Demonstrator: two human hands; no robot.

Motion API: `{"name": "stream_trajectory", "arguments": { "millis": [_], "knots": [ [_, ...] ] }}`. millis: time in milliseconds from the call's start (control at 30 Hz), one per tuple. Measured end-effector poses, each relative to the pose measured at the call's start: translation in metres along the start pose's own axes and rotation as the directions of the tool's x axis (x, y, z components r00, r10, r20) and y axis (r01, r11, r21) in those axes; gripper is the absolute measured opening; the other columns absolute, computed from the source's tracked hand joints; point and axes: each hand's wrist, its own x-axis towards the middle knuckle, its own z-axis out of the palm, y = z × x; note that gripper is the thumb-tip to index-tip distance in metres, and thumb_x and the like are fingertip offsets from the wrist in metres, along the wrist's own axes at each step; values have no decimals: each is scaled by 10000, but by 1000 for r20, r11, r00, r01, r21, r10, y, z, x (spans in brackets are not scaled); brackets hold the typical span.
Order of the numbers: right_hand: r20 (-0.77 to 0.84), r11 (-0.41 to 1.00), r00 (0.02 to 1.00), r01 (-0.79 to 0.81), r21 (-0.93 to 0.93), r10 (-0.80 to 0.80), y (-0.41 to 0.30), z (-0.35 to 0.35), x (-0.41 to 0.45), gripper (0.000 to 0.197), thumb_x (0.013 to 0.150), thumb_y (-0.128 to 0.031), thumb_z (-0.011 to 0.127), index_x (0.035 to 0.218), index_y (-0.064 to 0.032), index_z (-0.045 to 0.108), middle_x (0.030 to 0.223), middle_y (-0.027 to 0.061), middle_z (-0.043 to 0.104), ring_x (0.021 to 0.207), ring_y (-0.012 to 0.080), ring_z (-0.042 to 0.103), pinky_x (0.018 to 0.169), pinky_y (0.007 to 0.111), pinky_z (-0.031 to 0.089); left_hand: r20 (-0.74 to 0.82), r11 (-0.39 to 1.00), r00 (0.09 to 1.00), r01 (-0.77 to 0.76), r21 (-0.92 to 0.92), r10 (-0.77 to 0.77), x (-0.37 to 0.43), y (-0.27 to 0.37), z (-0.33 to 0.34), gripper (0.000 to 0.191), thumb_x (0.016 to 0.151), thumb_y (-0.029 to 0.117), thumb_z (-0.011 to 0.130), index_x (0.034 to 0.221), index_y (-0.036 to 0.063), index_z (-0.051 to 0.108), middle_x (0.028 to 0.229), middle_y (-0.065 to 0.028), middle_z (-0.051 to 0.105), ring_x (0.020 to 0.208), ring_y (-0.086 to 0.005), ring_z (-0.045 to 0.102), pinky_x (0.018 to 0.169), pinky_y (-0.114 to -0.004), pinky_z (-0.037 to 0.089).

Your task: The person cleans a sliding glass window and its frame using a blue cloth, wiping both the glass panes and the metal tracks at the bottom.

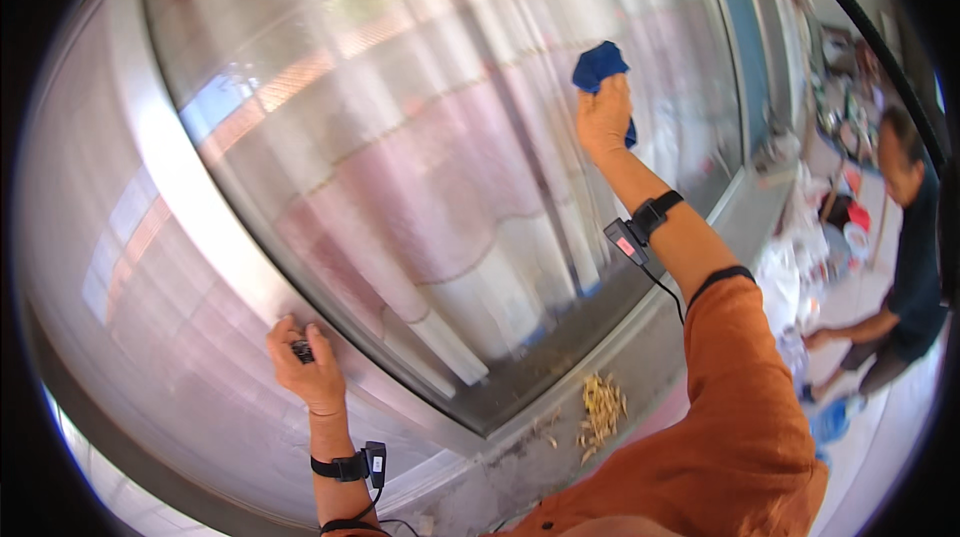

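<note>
My right hand point(606, 117) grips a folded blue cloth point(600, 66) against the sliding window's glass pane point(450, 124). Part of the cloth sticks out below the palm. Lower left, my left hand point(307, 372) rests at the window's metal frame point(202, 192), its fingers curled around a small dark object point(302, 351). Most of that object is hidden, and its kind cannot be made out. White and pink curtains point(420, 237) hang behind the glass, which carries reflections of a roof edge and sky.
Dried yellowish pieces point(602, 409) lie heaped on the concrete sill point(525, 454). At right, another person point(904, 237) bends near plastic bags point(780, 274) and clutter. A blue plastic container point(831, 421) stands on the floor. A black strap and cabled device point(628, 239) sit on my right forearm.
</note>
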Motion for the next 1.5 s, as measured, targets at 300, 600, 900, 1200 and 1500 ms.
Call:
{"name": "stream_trajectory", "arguments": {
  "millis": [300,600,900,1200,1500],
  "knots": [
    [87,966,965,238,102,-247,-239,31,154,206,762,-193,638,815,-4,699,962,172,611,972,342,590,856,473,460,-68,997,995,-80,-13,79,2,5,-8,222,854,-13,652,1068,-11,593,781,-75,521,691,-191,502,650,-302,460],
    [-57,464,562,732,499,-825,-337,38,174,116,741,-131,647,826,-51,640,1002,140,628,1033,329,590,953,481,449,-95,994,990,-105,-9,104,1,-3,-4,290,792,17,711,1061,47,607,793,-102,518,654,-264,532,591,-352,458],
    [-111,996,990,91,21,-88,-284,89,281,426,912,-375,534,1006,-13,737,1034,192,672,978,356,667,881,478,527,-138,989,979,-148,9,148,4,-5,2,300,768,14,715,1040,67,601,784,-102,546,618,-259,542,540,-350,446],
    [-168,417,529,795,441,-832,-383,63,218,216,758,-169,636,935,-44,640,948,158,604,948,365,595,830,479,487,-83,980,980,-175,94,183,4,-4,-5,294,778,38,727,1045,67,608,806,-120,583,609,-294,556,526,-372,450],
    [-74,997,997,-21,72,26,-322,111,368,505,961,-470,431,1171,-80,673,1245,198,642,1099,427,627,931,547,500,-104,978,972,-206,42,209,7,-3,1,263,784,93,731,1024,104,622,798,-96,586,594,-293,578,495,-373,450]
  ]
}}
